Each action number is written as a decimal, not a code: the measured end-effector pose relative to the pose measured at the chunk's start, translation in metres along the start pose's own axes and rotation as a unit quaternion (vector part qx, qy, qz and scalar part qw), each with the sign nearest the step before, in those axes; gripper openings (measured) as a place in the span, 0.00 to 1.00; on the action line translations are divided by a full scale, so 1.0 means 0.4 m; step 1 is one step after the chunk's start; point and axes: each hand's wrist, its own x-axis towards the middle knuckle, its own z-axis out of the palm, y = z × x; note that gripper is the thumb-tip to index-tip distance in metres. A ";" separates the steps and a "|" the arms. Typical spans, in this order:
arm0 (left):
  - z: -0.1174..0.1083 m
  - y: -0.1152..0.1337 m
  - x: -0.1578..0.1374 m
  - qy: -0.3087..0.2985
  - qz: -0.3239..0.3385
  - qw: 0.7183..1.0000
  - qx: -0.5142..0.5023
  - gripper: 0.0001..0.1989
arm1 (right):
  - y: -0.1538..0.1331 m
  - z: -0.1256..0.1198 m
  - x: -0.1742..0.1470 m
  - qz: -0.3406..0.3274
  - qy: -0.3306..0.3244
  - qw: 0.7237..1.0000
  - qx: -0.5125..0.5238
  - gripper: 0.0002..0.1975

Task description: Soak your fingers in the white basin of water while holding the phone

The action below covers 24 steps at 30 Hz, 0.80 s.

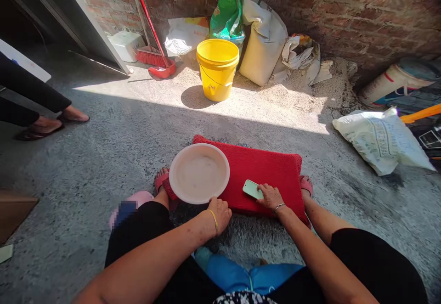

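Observation:
A pale pink, shallow plastic basin (199, 175) overlaps the left end of a red cloth-covered block (237, 161) on the floor. My left hand (220, 214), with a yellow bangle at the wrist, is closed at the basin's near rim; its palm side is hidden. Toward the right of the red cover lies a phone in a light green case (251, 188). My right hand (270, 197), wearing a silver bracelet, has its fingers closed on the phone's right end.
A yellow bucket (217, 72) stands ahead in sunlight. Sacks (263, 42) and loose granular material (334, 83) line the brick wall, near a red broom (151, 56). At right lies a white bag (382, 141). Another person's feet (74, 113) are at left.

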 end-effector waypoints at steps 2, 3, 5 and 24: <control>0.001 0.004 -0.002 -0.002 0.005 1.000 -0.001 0.14 | 0.000 0.008 0.003 0.002 0.007 1.000 -0.010 0.29; 0.001 0.007 -0.003 -0.002 0.008 1.000 -0.001 0.14 | 0.000 0.011 0.005 -0.001 0.018 1.000 -0.014 0.32; 0.000 0.014 -0.006 -0.002 0.011 1.000 -0.001 0.14 | -0.003 0.015 0.015 -0.020 0.032 0.999 -0.021 0.36; 0.010 0.005 -0.009 0.003 0.006 1.000 -0.004 0.14 | -0.206 -0.043 0.152 -0.115 0.025 0.990 -0.079 0.31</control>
